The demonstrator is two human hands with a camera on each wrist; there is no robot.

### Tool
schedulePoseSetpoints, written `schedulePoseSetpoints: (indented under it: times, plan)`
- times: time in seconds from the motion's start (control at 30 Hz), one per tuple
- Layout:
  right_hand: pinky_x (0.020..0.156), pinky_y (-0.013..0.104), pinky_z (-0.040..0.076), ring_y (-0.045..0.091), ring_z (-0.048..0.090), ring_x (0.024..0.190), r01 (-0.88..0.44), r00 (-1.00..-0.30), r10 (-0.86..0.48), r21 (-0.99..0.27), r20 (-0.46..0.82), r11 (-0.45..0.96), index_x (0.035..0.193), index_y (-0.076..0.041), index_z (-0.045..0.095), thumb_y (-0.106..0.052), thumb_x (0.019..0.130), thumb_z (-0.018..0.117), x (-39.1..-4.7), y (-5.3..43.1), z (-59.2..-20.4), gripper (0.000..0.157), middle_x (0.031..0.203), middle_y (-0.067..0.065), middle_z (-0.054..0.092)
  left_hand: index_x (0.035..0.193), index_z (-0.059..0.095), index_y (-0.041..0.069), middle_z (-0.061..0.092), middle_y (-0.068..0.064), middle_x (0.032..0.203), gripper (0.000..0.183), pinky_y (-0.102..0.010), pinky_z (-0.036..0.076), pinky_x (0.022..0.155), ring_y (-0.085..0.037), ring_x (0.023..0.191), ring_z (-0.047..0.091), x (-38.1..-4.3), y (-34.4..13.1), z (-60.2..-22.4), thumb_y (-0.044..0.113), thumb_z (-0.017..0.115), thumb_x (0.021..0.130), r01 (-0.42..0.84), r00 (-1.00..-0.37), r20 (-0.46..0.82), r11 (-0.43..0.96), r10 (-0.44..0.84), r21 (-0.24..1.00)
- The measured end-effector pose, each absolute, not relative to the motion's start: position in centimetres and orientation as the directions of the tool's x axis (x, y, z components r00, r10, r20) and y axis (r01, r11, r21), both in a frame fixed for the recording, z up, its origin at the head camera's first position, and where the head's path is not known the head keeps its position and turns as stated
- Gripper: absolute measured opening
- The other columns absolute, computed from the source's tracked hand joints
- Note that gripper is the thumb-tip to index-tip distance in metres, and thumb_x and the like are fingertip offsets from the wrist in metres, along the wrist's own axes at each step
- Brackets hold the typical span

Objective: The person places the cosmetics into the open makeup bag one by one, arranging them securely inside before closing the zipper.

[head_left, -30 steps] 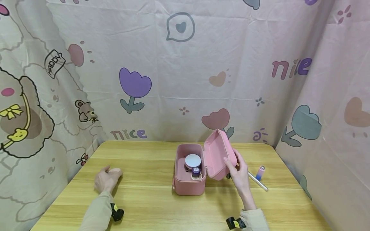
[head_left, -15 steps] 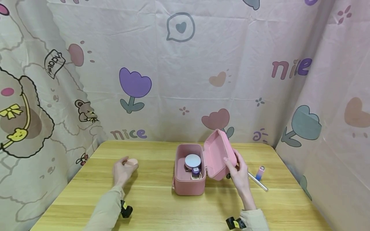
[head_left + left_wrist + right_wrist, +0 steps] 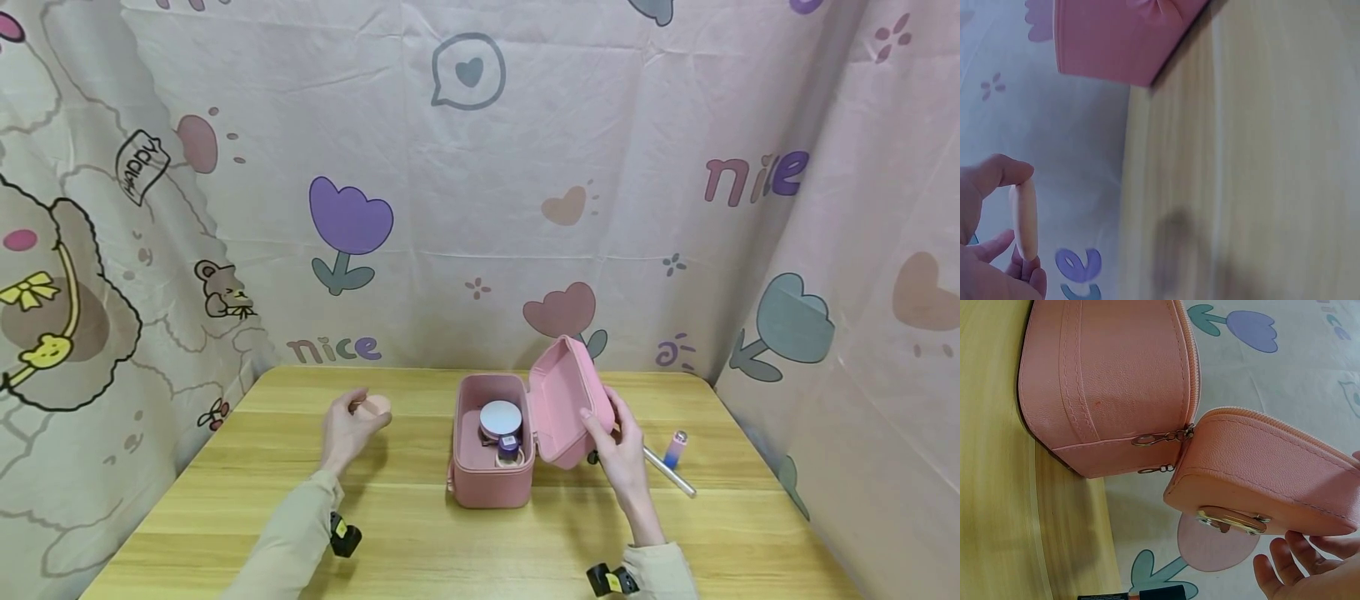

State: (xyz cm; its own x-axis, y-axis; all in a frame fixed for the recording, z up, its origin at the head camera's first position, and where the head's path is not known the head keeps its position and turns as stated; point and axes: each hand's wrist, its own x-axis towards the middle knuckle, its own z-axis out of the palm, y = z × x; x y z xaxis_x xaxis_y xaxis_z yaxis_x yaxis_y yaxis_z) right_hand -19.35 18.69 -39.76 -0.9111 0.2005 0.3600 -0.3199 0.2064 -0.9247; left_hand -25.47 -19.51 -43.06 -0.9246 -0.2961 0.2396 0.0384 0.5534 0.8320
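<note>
My left hand [image 3: 347,429] pinches a flat, round beige powder puff [image 3: 372,407] between thumb and fingers, above the table left of the pink makeup case [image 3: 493,490]. In the left wrist view the powder puff [image 3: 1025,219] shows edge-on. The case stands unzipped, its lid [image 3: 562,408] swung out to the right. My right hand [image 3: 621,450] grips the lid's outer edge, thumb inside it and fingers beneath. Inside the case lie a round compact [image 3: 500,419] with a pale top and a small purple-capped bottle [image 3: 509,448].
Right of the lid, a slim silver tube [image 3: 670,472] and a pink-to-blue lipstick tube [image 3: 676,450] are on the wooden table [image 3: 405,533]. In the right wrist view a dark stick-like item [image 3: 1160,594] shows at the lower edge. A printed curtain [image 3: 465,183] hangs behind.
My left hand has carried the powder puff up off the left side of the table, rightward and away from me toward the case. The right hand and the lid have stayed still.
</note>
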Motion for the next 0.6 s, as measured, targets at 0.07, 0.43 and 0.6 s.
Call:
schedulePoseSetpoints:
  times: [0.07, 0.43, 0.6]
  plan:
    - [0.077, 0.013, 0.048, 0.008, 0.049, 0.101, -0.322, -0.91, 0.203, -0.924, 0.362, 0.206, 0.131, -0.017, 0.041, -0.023, 0.084, 0.061, -19.4, 18.7, -39.8, 0.052, 0.122, 0.008, 0.05, 0.122, 0.051, 0.007, 0.056, -0.015, 0.115, 0.064, -0.023, 0.044, 0.076, -0.024, 0.1, 0.052, -25.5, -19.0, -42.7, 0.017, 0.076, 0.064, 0.053, -0.929, 0.24, 0.539, -0.283, 0.84]
    - [0.076, 0.013, 0.048, 0.008, 0.05, 0.1, -0.322, -0.909, 0.207, -0.925, 0.361, 0.202, 0.131, -0.016, 0.042, -0.022, 0.084, 0.061, -19.3, 18.7, -39.8, 0.051, 0.122, 0.008, 0.051, 0.12, 0.054, 0.01, 0.057, -0.012, 0.113, 0.063, -0.032, 0.045, 0.085, -0.024, 0.102, 0.051, -25.7, -15.8, -41.2, 0.018, 0.078, 0.062, 0.11, -0.951, 0.243, 0.522, -0.193, 0.846]
    - [0.076, 0.013, 0.048, 0.008, 0.05, 0.1, -0.326, -0.909, 0.205, -0.924, 0.364, 0.198, 0.131, -0.017, 0.042, -0.023, 0.084, 0.061, -19.3, 18.7, -39.8, 0.051, 0.122, 0.008, 0.051, 0.116, 0.057, 0.008, 0.059, -0.012, 0.109, 0.06, -0.034, 0.044, 0.086, -0.024, 0.1, 0.052, -25.9, -14.4, -40.8, 0.017, 0.078, 0.061, 0.157, -0.95, 0.276, 0.535, -0.149, 0.83]
